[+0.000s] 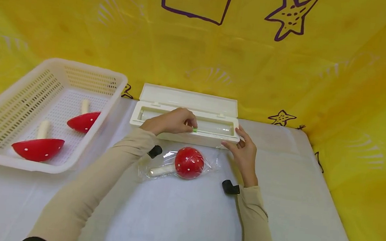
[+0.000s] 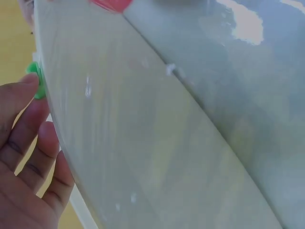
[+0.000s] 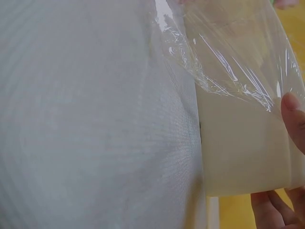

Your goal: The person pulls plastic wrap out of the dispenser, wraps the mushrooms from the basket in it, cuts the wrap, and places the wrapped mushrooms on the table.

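Observation:
A white cling film dispenser (image 1: 191, 138) sits at the back of the table, lid (image 1: 189, 100) raised, with a film roll (image 1: 213, 127) inside. My left hand (image 1: 173, 121) pinches its small green slide cutter (image 2: 38, 78) between thumb and forefinger at the front edge. The right end of the dispenser is gripped by my right hand (image 1: 245, 152), thumb in front, where clear film (image 3: 238, 52) drapes down the front wall. On the table before it, clear film lies over a red, white-dotted mushroom-shaped piece (image 1: 189, 162) with a white stem.
At the left stands a white perforated plastic basket (image 1: 81, 152) holding two similar red mushroom-shaped pieces, one near its front (image 1: 38, 149). A yellow patterned cloth (image 1: 200, 47) hangs behind the table. Black wrist mounts (image 1: 230, 187) stick out beside both forearms.

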`<state>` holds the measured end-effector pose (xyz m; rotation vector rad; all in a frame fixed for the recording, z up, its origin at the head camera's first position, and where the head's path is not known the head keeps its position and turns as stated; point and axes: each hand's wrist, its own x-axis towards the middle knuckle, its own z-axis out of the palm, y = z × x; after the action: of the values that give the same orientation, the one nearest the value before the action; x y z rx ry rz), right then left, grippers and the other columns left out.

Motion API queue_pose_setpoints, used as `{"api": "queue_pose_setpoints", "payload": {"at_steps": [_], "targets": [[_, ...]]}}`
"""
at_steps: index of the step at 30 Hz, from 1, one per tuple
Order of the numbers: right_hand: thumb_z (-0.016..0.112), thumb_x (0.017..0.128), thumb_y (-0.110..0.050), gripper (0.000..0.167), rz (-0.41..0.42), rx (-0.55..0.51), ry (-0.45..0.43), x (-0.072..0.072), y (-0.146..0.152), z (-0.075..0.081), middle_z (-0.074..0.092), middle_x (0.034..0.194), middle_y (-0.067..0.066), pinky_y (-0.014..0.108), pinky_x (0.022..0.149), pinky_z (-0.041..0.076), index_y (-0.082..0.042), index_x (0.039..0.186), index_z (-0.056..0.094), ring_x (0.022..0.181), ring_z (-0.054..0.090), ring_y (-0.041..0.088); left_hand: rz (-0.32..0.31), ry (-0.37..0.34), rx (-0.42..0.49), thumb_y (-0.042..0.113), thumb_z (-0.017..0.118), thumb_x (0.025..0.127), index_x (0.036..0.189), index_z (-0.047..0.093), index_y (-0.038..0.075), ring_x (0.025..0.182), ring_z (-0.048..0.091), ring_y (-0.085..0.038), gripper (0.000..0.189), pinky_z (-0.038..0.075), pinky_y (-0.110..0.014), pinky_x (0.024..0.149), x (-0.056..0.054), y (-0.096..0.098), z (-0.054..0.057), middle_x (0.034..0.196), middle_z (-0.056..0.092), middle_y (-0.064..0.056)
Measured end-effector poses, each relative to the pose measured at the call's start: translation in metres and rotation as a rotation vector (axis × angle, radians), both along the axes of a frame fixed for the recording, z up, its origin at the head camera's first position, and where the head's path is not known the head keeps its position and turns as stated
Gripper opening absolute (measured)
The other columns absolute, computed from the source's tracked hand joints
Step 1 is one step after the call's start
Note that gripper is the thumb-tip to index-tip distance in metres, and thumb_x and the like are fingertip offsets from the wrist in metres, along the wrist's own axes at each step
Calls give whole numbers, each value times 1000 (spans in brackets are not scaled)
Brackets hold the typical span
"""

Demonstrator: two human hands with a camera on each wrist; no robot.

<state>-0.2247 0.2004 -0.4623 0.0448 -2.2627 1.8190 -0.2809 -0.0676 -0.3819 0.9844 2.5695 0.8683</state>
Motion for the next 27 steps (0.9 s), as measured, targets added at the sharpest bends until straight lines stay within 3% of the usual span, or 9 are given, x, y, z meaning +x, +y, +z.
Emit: {"api": "queue_pose_setpoints", "payload": {"at_steps": [13,20,27], "targets": [[83,75,3,66,-8,6,-6,1,-1,1,45,154,10,9,85,49,6,135,54,123,60,38,79,2,25,0,66,89,97,72,-1,80,60,-20,10,50,-29,74,14,-46,3,91,71,-12],[83,74,4,67,-5,2,-2,2,1,0,46,153,10,8,86,49,6,135,54,120,61,37,134,27,-13,0,67,89,97,72,0,79,61,-20,9,49,-31,74,21,-76,3,91,71,-12],[83,76,1,67,-6,13,-4,1,0,0,45,154,9,8,87,48,5,136,54,122,60,36,160,60,-41,0,68,89,95,73,0,82,63,-24,8,52,-39,77,26,-92,8,94,73,-13]]}}
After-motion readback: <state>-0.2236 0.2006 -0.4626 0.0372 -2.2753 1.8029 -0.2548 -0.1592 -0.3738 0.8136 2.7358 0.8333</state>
